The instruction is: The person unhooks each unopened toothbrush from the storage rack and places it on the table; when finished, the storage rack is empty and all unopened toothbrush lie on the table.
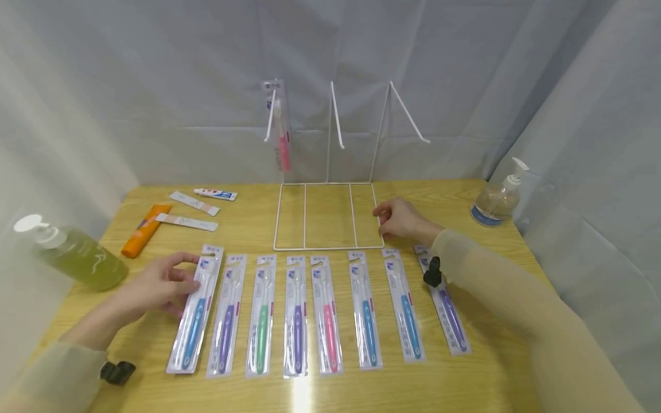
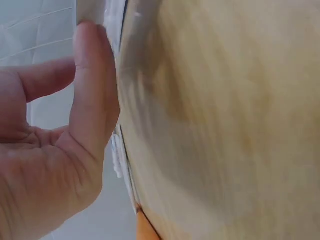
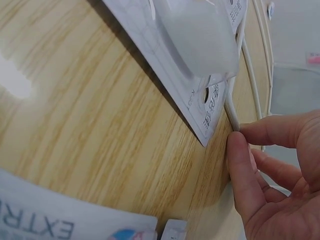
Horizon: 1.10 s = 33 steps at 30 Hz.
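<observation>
My left hand (image 1: pixel 160 284) pinches the edge of the leftmost packaged toothbrush (image 1: pixel 195 321), which has a blue handle and is slightly raised on its left side. In the left wrist view the fingertips meet the package edge. At the rack's front right corner, my right hand (image 1: pixel 403 221) pinches the base wire of a white wire display rack (image 1: pixel 329 249) between thumb and finger; the right wrist view shows this wire (image 3: pixel 231 112) close up. One pink packaged toothbrush (image 1: pixel 284 152) hangs from the rack's left hook. Beneath the right forearm lies a purple packaged toothbrush (image 1: pixel 451 321), partly hidden.
Several more packaged toothbrushes (image 1: pixel 262 338) lie in a row along the table (image 1: pixel 248 223). At left are a green pump bottle (image 1: pixel 93 261), an orange tube (image 1: pixel 144 232), flat sachets (image 1: pixel 188 222) and a small toothpaste tube (image 1: pixel 217 194). A clear pump bottle (image 1: pixel 496 201) stands back right.
</observation>
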Each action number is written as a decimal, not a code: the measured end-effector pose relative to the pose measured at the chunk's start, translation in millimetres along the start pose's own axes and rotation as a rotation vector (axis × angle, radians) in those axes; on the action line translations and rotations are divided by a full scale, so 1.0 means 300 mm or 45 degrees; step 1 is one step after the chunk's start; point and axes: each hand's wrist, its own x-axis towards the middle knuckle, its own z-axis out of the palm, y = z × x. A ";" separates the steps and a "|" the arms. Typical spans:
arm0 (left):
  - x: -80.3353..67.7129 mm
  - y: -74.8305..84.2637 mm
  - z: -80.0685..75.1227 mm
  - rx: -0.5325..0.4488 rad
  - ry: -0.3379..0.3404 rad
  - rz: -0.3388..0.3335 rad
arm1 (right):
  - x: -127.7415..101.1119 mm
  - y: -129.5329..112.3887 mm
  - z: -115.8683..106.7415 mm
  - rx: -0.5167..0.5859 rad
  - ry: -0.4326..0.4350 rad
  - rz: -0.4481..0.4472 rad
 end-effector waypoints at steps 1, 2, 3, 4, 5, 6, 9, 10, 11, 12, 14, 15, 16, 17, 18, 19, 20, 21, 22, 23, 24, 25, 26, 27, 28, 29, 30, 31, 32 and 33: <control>0.000 -0.005 0.000 0.015 -0.012 -0.013 | 0.002 0.001 0.000 0.003 0.004 0.004; 0.001 -0.008 0.002 0.031 -0.020 -0.030 | 0.004 0.001 0.000 0.004 0.006 0.004; 0.002 -0.011 0.005 0.051 -0.024 -0.045 | 0.006 0.002 0.000 0.006 0.008 0.005; 0.003 -0.012 0.007 0.064 -0.029 -0.058 | 0.006 0.001 -0.002 0.005 0.007 0.001; 0.004 -0.013 0.010 0.073 -0.028 -0.065 | 0.007 0.001 -0.001 0.005 0.009 0.000; 0.004 -0.013 0.011 0.080 -0.029 -0.060 | 0.008 0.001 -0.001 0.006 0.009 0.000; 0.005 -0.013 0.015 0.088 -0.021 -0.057 | 0.008 0.000 0.001 0.000 0.002 -0.004; 0.005 -0.012 0.016 0.088 -0.022 -0.053 | 0.007 -0.001 0.001 -0.005 -0.001 -0.005; 0.005 -0.011 0.016 0.087 -0.023 -0.053 | 0.007 -0.001 0.002 -0.006 0.000 -0.005; 0.005 -0.009 0.017 0.089 -0.026 -0.053 | 0.007 -0.002 0.002 -0.011 -0.001 -0.011; 0.004 -0.002 0.018 0.098 -0.024 -0.062 | 0.006 -0.003 0.000 -0.015 -0.003 -0.020; 0.003 0.002 0.019 0.104 -0.022 -0.069 | 0.006 -0.004 0.000 -0.014 -0.001 -0.024; 0.002 0.007 0.019 0.116 -0.018 -0.074 | 0.007 -0.004 -0.001 -0.015 -0.001 -0.028; 0.001 0.012 0.019 0.127 -0.013 -0.082 | 0.007 -0.005 -0.002 -0.014 0.001 -0.030; 0.001 0.017 0.019 0.144 -0.006 -0.089 | 0.007 -0.006 -0.003 -0.013 0.001 -0.030; 0.000 0.022 0.018 0.174 0.010 -0.095 | 0.007 -0.006 -0.003 -0.012 0.001 -0.030; -0.002 0.028 0.017 0.210 0.029 -0.102 | 0.008 -0.006 -0.002 -0.014 0.002 -0.030; -0.004 0.036 0.016 0.249 0.044 -0.109 | 0.007 -0.006 -0.002 -0.015 0.001 -0.026; -0.007 0.043 0.014 0.297 0.058 -0.117 | 0.007 -0.005 -0.002 -0.015 -0.001 -0.022; -0.009 0.052 0.011 0.343 0.070 -0.127 | 0.006 -0.005 -0.001 -0.013 -0.003 -0.017; -0.011 0.061 0.008 0.390 0.082 -0.138 | 0.007 -0.004 0.000 -0.012 -0.003 -0.013; -0.011 0.071 0.005 0.433 0.094 -0.145 | 0.007 -0.002 0.001 -0.013 -0.002 -0.013; -0.011 0.081 0.002 0.463 0.098 -0.149 | 0.008 -0.001 0.001 -0.013 0.000 -0.010; -0.009 0.090 -0.002 0.483 0.101 -0.141 | 0.008 0.000 0.002 -0.015 0.003 -0.010; -0.005 0.098 -0.005 0.496 0.110 -0.128 | 0.009 0.002 0.003 -0.018 0.006 -0.012; 0.001 0.108 -0.006 0.499 0.121 -0.111 | 0.010 0.004 0.005 -0.019 0.010 -0.013; 0.009 0.118 -0.007 0.503 0.140 -0.084 | 0.011 0.006 0.006 -0.019 0.015 -0.014; 0.019 0.130 -0.006 0.500 0.163 -0.049 | 0.012 0.008 0.006 -0.019 0.016 -0.016; 0.031 0.142 -0.004 0.503 0.192 -0.010 | 0.012 0.010 0.006 -0.020 0.017 -0.016; 0.044 0.155 -0.001 0.498 0.222 0.030 | 0.012 0.013 0.006 -0.016 0.016 -0.013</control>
